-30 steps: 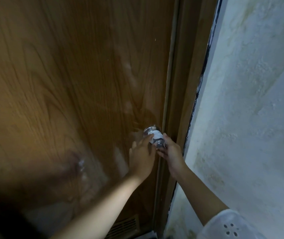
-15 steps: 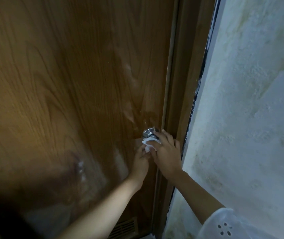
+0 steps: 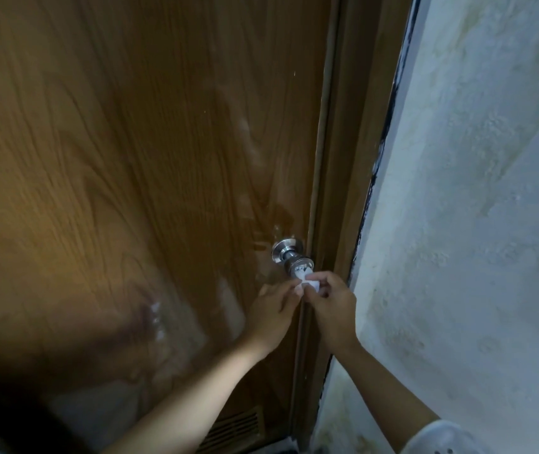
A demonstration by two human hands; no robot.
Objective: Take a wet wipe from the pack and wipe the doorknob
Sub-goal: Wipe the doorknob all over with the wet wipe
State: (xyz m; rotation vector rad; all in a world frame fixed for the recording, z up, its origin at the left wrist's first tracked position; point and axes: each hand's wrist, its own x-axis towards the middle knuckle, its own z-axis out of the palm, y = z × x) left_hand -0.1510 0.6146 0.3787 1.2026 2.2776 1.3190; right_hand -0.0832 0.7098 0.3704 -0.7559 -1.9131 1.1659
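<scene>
A shiny metal doorknob juts from the brown wooden door, close to its right edge. Just below the knob's end, a small white wet wipe is pinched between both hands. My right hand grips it from the right, fingers curled around it. My left hand holds its left corner with the fingertips. The wipe touches the knob's lower front; the knob's stem and round base plate are uncovered. The wipe pack is not in view.
The wooden door frame runs beside the knob. A rough white wall fills the right side. A vent grille sits low in the door. A dark blurred shape fills the bottom left corner.
Both hands slid down off the knob with the wipe. The knob, covered by the wipe and my right hand before, now shows bare metal.
</scene>
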